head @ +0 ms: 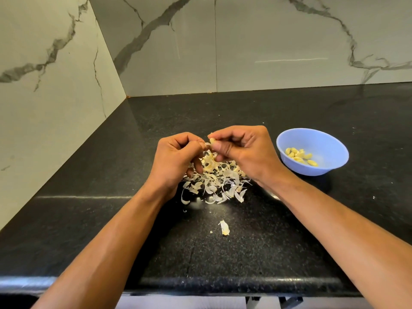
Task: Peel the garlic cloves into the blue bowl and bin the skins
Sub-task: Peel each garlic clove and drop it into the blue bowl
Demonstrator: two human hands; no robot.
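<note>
- Hands met above the skin heap: our right hand [240, 150] pinched a garlic clove [212, 141] between thumb and fingertips, fingers curled tight on it.
- Our left hand [176, 157] had its fingers curled too, pinching a loose flap of skin [207, 144] at the clove's near end.
- Clove sat between the two hands, held clear of the worktop [289, 219], partly hidden, so we could not tell how much skin remained.
- Blue bowl [312, 168] stood to the right, near the right wrist, with several peeled cloves [299, 156] inside.
- Skins [216, 186] lay heaped under the hands; one stray scrap [224, 227] lay nearer us. No bin in view.
- Judged handling: clove small, firm, probably slick once bare, so grip the flanks; skin papery and weightless, tears easily, best taken at the torn edge.
</note>
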